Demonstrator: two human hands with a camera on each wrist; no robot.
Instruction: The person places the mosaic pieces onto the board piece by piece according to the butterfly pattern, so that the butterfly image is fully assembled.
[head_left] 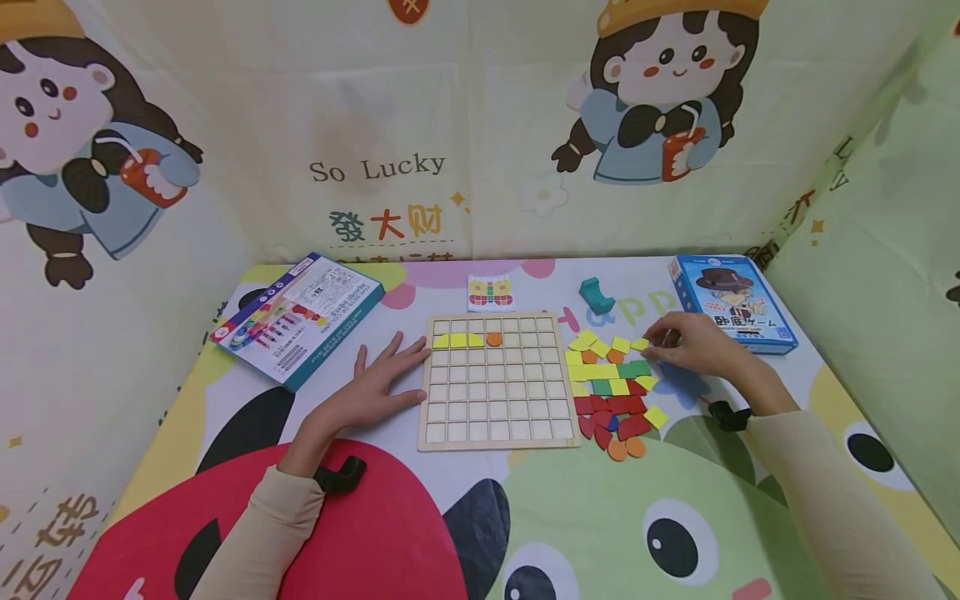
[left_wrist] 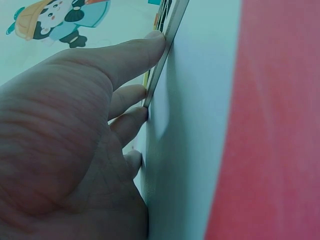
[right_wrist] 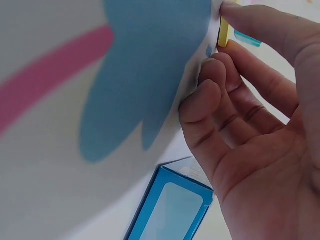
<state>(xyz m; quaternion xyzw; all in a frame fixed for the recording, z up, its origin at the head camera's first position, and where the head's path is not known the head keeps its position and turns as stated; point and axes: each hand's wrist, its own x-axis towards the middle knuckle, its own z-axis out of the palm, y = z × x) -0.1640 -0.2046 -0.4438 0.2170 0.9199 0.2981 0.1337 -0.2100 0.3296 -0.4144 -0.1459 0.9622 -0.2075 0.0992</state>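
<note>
My right hand (head_left: 688, 343) pinches a small yellow piece (right_wrist: 224, 32) between thumb and index finger, at the right edge of a spread of flat coloured pieces. The other fingers curl loosely against the tabletop. With fingers spread, my left hand (head_left: 378, 385) touches the left edge of a wooden grid board (head_left: 498, 445); the left wrist view shows the thumb and fingertips against the board's side (left_wrist: 167, 45). Several yellow pieces (head_left: 458, 340) and one orange disc (head_left: 493, 339) sit in the board's second row from the top. Red pieces (head_left: 626, 405) and green pieces (head_left: 633, 369) lie among the loose ones.
Behind the board lies a card with a butterfly pattern (head_left: 491, 293). A teal curved block (head_left: 596, 296) stands to its right. One box (head_left: 300, 321) lies at the back left, a blue box (head_left: 735, 304) at the back right. Printed cloth covers table and walls.
</note>
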